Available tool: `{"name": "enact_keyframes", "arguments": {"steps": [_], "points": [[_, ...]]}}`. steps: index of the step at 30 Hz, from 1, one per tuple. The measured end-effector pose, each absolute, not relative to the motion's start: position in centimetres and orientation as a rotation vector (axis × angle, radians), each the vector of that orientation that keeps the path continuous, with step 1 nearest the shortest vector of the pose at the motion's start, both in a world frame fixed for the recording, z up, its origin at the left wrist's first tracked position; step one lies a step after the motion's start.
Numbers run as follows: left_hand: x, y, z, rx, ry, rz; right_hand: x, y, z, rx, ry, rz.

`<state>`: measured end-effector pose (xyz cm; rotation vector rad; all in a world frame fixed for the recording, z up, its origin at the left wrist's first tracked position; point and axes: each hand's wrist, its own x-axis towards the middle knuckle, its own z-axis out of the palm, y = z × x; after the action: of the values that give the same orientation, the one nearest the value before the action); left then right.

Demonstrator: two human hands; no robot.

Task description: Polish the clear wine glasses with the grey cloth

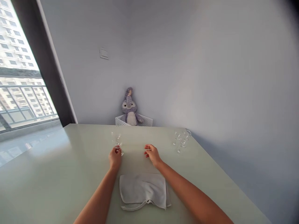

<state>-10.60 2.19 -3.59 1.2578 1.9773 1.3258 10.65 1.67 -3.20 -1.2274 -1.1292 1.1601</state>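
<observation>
- The left hand (pixel 115 158) is over the far part of the worktop (pixel 88 174), left of the middle, with its grip pinching the lower part of a clear glass (pixel 117 146) between thumb and fingers.
- The glass is upright at the fingertips; its outline is faint, and whether more glassware is right behind it is hard to tell.
- The right hand (pixel 152 153) is to the right of the left hand, well apart from it, its grip spread, with the fingers loosely bent and pointing left.
- A group of clear glasses (pixel 178 143) is on the worktop beyond and to the right of the right hand, close together near the right edge; their exact number is unclear.
- A white curved item (pixel 188 132) is just beside them, at the far right corner.
- A grey cloth (pixel 143 189) lies folded on the worktop nearer the person, between the forearms, with a pale band curving along its near edge.
- Beyond the far edge, a purple toy (pixel 131 109) with long ears is in a white basket (pixel 146 121) with small holes.
- A switch (pixel 104 53) is on the wall (pixel 88 74), and a window (pixel 25 77) at left shows a railing and buildings.
</observation>
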Motion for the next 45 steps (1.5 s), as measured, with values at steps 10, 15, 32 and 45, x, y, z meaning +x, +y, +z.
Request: {"name": "enact_keyframes", "arguments": {"steps": [10, 15, 32, 45], "points": [[-12.0, 2.5, -2.8, 0.996, 2.169, 1.635, 28.3, -4.0, -4.4, -1.448, -0.73, 0.63], [-12.4, 1.9, -2.8, 0.896, 2.209, 1.795, 28.9, -0.8, -4.0, -1.405, -0.696, 0.794], [-12.2, 2.6, -3.8, 0.862, 2.163, 1.743, 6.8, 5.2, -4.6, -1.229, -1.084, 1.08], [-12.6, 3.2, -4.1, 0.823, 2.135, 1.912, 21.0, 3.7, -5.0, -1.444, -0.594, 0.604]]}}
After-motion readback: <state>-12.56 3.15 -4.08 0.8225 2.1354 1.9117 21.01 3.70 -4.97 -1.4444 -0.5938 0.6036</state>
